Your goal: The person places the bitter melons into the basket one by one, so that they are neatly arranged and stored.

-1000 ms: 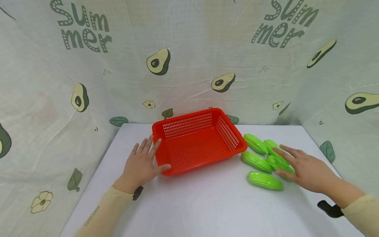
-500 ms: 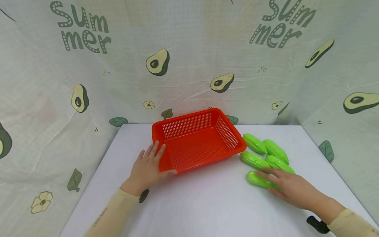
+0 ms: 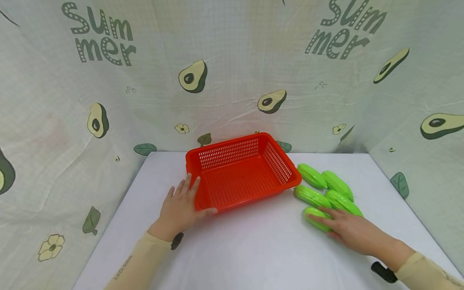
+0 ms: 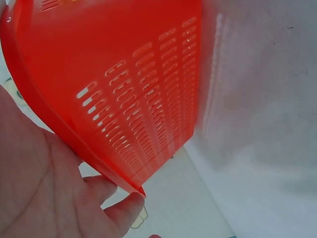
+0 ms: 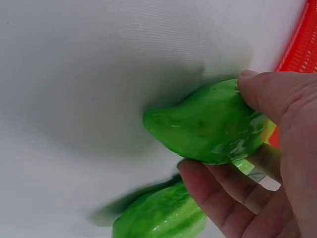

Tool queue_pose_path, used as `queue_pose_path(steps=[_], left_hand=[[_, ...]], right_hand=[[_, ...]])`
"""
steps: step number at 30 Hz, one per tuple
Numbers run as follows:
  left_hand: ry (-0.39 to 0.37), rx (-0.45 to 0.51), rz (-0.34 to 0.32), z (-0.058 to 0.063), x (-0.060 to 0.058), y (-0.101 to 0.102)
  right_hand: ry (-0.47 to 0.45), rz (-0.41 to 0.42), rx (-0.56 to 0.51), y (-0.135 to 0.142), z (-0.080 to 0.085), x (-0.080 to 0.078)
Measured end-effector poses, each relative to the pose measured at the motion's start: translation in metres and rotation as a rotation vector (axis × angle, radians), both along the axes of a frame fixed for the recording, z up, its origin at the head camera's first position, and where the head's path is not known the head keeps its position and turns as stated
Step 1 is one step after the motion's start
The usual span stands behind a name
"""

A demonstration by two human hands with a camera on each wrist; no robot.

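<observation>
My right hand (image 3: 353, 229) pinches the nearest glossy green cucumber (image 3: 315, 217) between thumb and fingers. The right wrist view shows its tapered end (image 5: 198, 124) sticking out of the grip, close over the white table. A second cucumber (image 5: 163, 213) lies just beside my fingertips there. At the left end of a red plastic basket (image 3: 239, 177), my left hand (image 3: 179, 209) rests with fingers spread and fairly straight. Its fingers (image 4: 124, 213) lie along the rim in the left wrist view. Nothing is inside the basket.
Several more green cucumbers (image 3: 337, 185) lie grouped right of the basket, the closest ones right by its corner. A white table (image 3: 253, 249) bears everything. Printed fabric (image 3: 232, 60) hangs behind the table and on both sides.
My right hand has come down and left from above the back cucumbers and taken hold of the nearest one, which has turned slightly. My left hand has shifted a little right along the basket.
</observation>
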State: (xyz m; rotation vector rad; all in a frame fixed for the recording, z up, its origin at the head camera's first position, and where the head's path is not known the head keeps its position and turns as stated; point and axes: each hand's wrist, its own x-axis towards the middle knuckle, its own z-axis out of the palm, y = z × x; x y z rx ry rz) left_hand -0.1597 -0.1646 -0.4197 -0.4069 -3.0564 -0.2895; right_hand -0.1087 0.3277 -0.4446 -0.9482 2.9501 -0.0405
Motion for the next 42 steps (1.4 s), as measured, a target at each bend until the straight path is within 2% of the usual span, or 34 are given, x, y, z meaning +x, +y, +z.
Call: queue_pose_path(steps=[7, 18, 26, 33, 37, 42], left_hand=[[-0.005, 0.009, 0.012, -0.001, 0.002, 0.001], [-0.013, 0.014, 0.013, 0.001, 0.002, 0.002], [-0.048, 0.007, 0.02, 0.004, 0.002, 0.003], [-0.06, 0.003, 0.036, 0.005, 0.002, 0.003], [-0.059, 0.0, 0.032, 0.005, 0.002, 0.002], [-0.071, 0.0, 0.03, 0.006, 0.003, 0.002]], right_hand=[[-0.041, 0.024, 0.022, -0.003, 0.003, -0.002], [-0.09, 0.012, -0.015, -0.003, 0.005, -0.006], [-0.143, -0.028, -0.053, -0.001, 0.014, -0.005], [-0.188, -0.057, -0.096, -0.004, 0.04, -0.006], [-0.221, -0.065, -0.131, -0.009, 0.065, -0.01], [-0.212, -0.056, -0.166, -0.024, 0.103, -0.021]])
